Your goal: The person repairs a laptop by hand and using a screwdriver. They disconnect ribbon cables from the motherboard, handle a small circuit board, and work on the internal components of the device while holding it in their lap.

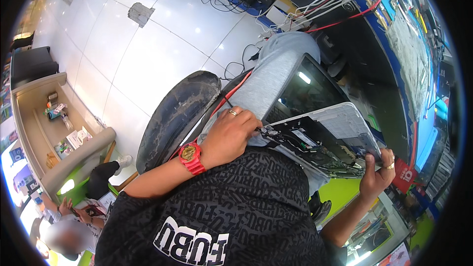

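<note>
An opened-up laptop rests across my lap. Its dark glossy screen [310,91] leans away from me, and its silver base [345,120] is tilted up with the inner boards and black parts bare. My right hand [378,175] grips the base's outer right corner between thumb and fingers. At the opposite end, by the hinge corner, my left hand [231,135] is closed in a pinch, with a red watch [191,157] on its wrist. A thin dark rod shows just above that hand; what the fingers hold is mostly hidden.
A worn black seat [180,118] is beside my leg. To the right runs a cluttered workbench [409,54] with white and red cables. Cables also lie on the tiled floor [167,44]. Another person sits at lower left, near a shelf unit [42,123].
</note>
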`<move>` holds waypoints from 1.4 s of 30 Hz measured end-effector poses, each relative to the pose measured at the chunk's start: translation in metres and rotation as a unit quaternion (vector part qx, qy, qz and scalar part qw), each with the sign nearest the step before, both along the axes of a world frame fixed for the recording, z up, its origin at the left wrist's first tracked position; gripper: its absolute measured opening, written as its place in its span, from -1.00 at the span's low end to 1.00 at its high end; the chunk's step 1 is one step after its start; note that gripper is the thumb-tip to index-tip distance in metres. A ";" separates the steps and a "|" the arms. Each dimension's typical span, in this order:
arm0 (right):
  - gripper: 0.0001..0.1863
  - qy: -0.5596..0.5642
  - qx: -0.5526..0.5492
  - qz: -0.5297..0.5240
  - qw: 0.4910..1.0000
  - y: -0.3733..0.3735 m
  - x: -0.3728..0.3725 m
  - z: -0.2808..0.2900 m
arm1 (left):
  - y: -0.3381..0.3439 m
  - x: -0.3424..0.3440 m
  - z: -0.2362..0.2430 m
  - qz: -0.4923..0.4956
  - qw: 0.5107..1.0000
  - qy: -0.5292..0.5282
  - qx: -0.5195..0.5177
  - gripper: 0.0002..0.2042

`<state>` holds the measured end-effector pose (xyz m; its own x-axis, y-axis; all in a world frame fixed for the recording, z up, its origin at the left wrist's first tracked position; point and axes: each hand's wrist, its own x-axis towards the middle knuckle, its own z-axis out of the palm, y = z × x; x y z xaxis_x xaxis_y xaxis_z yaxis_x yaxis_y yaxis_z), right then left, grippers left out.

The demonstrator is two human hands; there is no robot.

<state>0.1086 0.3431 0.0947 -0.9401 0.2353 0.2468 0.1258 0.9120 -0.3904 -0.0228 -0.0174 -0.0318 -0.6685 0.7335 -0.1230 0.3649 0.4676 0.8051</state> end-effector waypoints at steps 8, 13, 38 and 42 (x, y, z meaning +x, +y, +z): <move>-0.78 -0.043 -0.083 -0.043 0.995 0.020 -0.006 -0.010 | -0.005 -0.006 -0.008 0.010 1.000 -0.006 0.009 -0.89; -0.82 -0.016 -0.101 -0.048 0.994 0.021 -0.008 -0.012 | -0.004 0.003 -0.017 0.068 0.993 -0.077 0.052 -0.91; -0.80 -0.020 -0.101 -0.031 0.994 0.011 -0.019 -0.008 | -0.003 0.009 -0.035 0.157 0.972 -0.076 0.158 -0.87; -0.80 -0.009 -0.113 -0.033 0.993 0.013 -0.018 -0.012 | -0.006 0.007 -0.035 0.171 0.970 -0.101 0.143 -0.89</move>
